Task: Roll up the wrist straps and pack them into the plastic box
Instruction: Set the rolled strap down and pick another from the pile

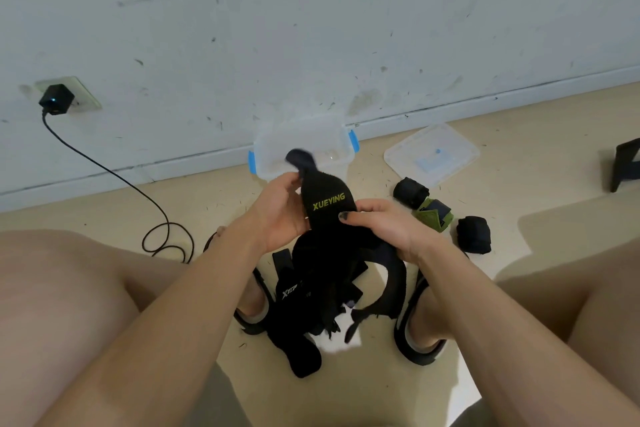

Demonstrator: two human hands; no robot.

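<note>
I hold a black wrist strap (327,199) with yellow "XUEYING" lettering upright in front of me. My left hand (278,208) grips its left edge, and my right hand (384,224) pinches its lower right side with the thumb on top. The strap's long tail hangs down in a loop toward a pile of black straps (311,295) on the floor between my feet. Behind the strap stands the clear plastic box (273,149) with blue clips, open, by the wall. Two rolled black straps (410,191) (473,234) and a green-and-black one (433,215) lie on the floor to the right.
The box's clear lid (431,152) lies on the floor at the right, near the wall. A black charger (56,99) sits in a wall socket at the left, its cable (162,232) coiling on the floor. A dark object (625,166) stands at the right edge. My knees frame both sides.
</note>
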